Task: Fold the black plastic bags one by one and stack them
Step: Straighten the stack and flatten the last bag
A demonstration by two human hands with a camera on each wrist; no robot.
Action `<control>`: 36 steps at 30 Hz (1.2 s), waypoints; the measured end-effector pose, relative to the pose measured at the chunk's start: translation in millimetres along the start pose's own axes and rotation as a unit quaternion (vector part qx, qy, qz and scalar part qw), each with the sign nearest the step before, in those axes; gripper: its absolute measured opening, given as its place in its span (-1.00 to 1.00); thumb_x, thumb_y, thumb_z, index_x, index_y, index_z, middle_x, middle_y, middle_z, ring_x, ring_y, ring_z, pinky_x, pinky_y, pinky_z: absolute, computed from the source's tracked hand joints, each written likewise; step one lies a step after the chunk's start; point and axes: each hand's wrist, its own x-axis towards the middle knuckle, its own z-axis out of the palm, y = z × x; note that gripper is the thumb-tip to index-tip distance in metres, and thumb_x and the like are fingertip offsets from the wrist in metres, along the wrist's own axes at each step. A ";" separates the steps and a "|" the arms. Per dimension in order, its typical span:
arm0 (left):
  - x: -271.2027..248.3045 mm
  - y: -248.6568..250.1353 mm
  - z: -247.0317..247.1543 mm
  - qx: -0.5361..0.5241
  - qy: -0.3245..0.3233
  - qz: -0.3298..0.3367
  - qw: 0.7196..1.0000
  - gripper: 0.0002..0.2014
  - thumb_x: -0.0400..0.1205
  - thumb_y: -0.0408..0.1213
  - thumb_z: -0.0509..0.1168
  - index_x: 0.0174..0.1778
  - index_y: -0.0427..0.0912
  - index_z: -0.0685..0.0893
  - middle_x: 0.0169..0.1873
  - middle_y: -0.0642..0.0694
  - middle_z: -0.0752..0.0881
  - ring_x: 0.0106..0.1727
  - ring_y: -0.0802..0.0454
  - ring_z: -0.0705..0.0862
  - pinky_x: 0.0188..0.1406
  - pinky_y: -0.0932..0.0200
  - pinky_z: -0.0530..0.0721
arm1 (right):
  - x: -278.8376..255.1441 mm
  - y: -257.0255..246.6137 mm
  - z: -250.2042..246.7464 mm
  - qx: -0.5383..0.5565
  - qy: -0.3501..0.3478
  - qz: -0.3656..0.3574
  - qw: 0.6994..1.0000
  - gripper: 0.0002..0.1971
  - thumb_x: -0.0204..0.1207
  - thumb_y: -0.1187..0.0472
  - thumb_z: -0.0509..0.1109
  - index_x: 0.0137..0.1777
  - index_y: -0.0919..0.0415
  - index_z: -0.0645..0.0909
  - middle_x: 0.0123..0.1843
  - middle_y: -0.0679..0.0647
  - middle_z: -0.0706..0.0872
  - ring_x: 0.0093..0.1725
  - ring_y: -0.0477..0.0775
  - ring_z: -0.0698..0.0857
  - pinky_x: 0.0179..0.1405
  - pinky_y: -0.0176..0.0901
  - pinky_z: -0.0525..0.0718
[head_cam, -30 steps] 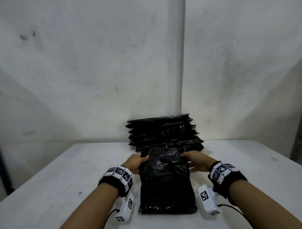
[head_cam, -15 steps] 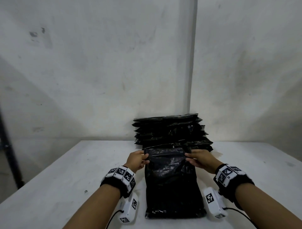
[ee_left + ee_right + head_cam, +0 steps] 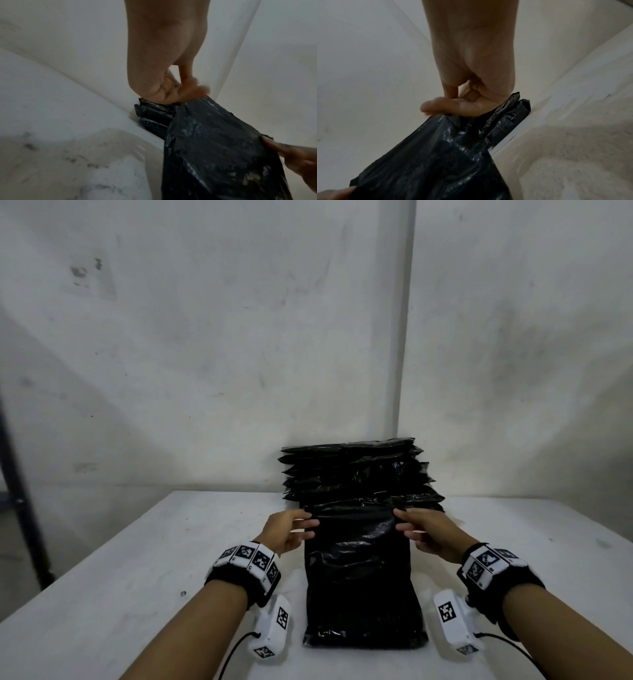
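A black plastic bag [image 3: 359, 570] lies lengthwise on the white table [image 3: 137, 577], its far end lifted off the surface. My left hand [image 3: 301, 523] pinches the far left corner of that bag [image 3: 214, 142]. My right hand [image 3: 409, 525] pinches the far right corner of the bag [image 3: 436, 155]. Behind it, against the wall, stands a stack of folded black bags [image 3: 352, 470], whose edges also show past my fingers in the left wrist view [image 3: 154, 113] and the right wrist view [image 3: 506, 121].
The table meets a white wall [image 3: 239, 337] at its far edge. A dark upright post [image 3: 20, 491] stands off the table's left side. White wrist cameras hang beside the bag's near end, left [image 3: 274, 628] and right [image 3: 455, 625].
Both hands have slid to the bag's far corners and raised its far edge off the table. The head view has shifted slightly, so the stack sits more to the right.
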 end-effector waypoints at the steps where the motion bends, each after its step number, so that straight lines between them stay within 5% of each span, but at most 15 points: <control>1: -2.8 0.2 -2.4 -0.012 -0.017 -0.008 1.000 -0.87 0.67 -0.33 0.22 -0.01 -0.29 0.64 -0.27 -0.11 0.81 -0.41 0.02 0.76 -0.61 0.36 0.54 | -2.7 -0.7 -0.2 0.015 -0.016 0.007 1.000 -0.87 0.53 0.11 0.49 -0.10 0.13 0.61 -0.22 0.08 0.82 -0.43 -0.15 0.65 -0.58 -0.37 0.56; 4: -10.8 0.0 -10.5 -0.013 -0.044 -0.023 0.999 -0.70 0.66 -0.13 0.28 0.12 -0.31 0.66 -0.07 -0.21 0.82 -0.21 -0.04 0.81 -0.49 0.33 0.66 | -11.4 -2.9 -1.9 0.065 -0.055 0.015 0.996 -0.84 0.59 0.19 0.41 0.09 0.24 0.67 0.04 0.24 0.82 -0.15 -0.06 0.80 -0.29 -0.31 0.77; 7: -16.3 -4.2 -14.9 0.027 -0.050 -0.026 0.998 -0.52 0.62 0.09 0.31 0.02 -0.34 0.75 -0.06 -0.24 0.82 -0.22 0.03 0.81 -0.46 0.37 0.68 | -22.9 -3.8 -2.7 0.064 -0.079 0.039 0.994 -0.64 0.57 0.00 0.42 0.12 0.31 0.74 0.08 0.24 0.82 0.06 0.10 0.81 -0.12 -0.21 0.81; 11: -19.4 -15.5 -18.1 -0.007 -0.076 -0.020 0.997 -0.81 0.55 -0.33 0.45 -0.06 -0.41 0.75 -0.07 -0.24 0.79 -0.17 0.08 0.80 -0.17 0.38 0.75 | -30.2 0.4 -8.0 0.031 -0.105 0.060 0.992 -0.76 0.55 0.24 0.44 0.17 0.32 0.73 0.11 0.16 0.82 -0.04 -0.04 0.81 -0.15 -0.32 0.77; 13: -23.3 -18.0 -20.1 -0.001 -0.094 -0.029 0.995 -0.81 0.53 -0.43 0.44 0.01 -0.45 0.75 -0.07 -0.22 0.80 -0.15 0.09 0.80 -0.18 0.37 0.75 | -31.6 4.0 -11.5 0.014 -0.110 0.074 0.991 -0.80 0.55 0.30 0.43 0.14 0.29 0.75 0.01 0.09 0.82 -0.12 -0.11 0.76 -0.15 -0.36 0.76; 21: -33.2 -21.5 -19.2 0.044 -0.120 -0.010 0.992 -0.75 0.52 -0.45 0.45 0.09 -0.44 0.75 -0.07 -0.21 0.80 -0.20 0.12 0.80 -0.25 0.40 0.71 | -37.4 12.8 -18.4 -0.023 -0.093 0.081 0.992 -0.79 0.52 0.31 0.46 0.14 0.27 0.75 -0.06 0.07 0.83 -0.18 -0.16 0.79 -0.36 -0.46 0.69; 29: -34.6 -18.8 -22.0 0.060 -0.127 -0.056 0.988 -0.89 0.58 -0.53 0.35 -0.04 -0.34 0.73 -0.28 -0.13 0.79 -0.35 0.17 0.75 -0.36 0.43 0.70 | -42.4 10.6 -22.2 -0.002 -0.110 0.087 0.990 -0.76 0.51 0.38 0.44 0.17 0.33 0.72 0.02 0.12 0.80 -0.14 -0.12 0.81 -0.17 -0.42 0.75; 33: -33.7 -17.4 -21.9 0.018 -0.100 -0.088 0.991 -0.78 0.63 -0.61 0.25 -0.30 -0.29 0.60 -0.21 -0.20 0.78 -0.32 0.10 0.76 -0.46 0.44 0.68 | -42.1 13.1 -20.7 0.012 -0.102 0.088 0.991 -0.80 0.55 0.41 0.42 0.16 0.36 0.71 -0.04 0.13 0.81 -0.18 -0.11 0.82 -0.25 -0.41 0.75; 36: -36.8 -19.0 -25.4 0.064 -0.131 -0.132 0.981 -0.70 0.52 -0.58 0.33 -0.52 -0.30 0.78 -0.17 -0.17 0.77 -0.15 0.10 0.69 -0.26 0.43 0.69 | -44.0 17.0 -24.0 0.015 -0.104 0.105 0.989 -0.91 0.56 0.43 0.39 -0.01 0.40 0.71 -0.15 0.13 0.82 -0.18 -0.09 0.82 -0.24 -0.40 0.76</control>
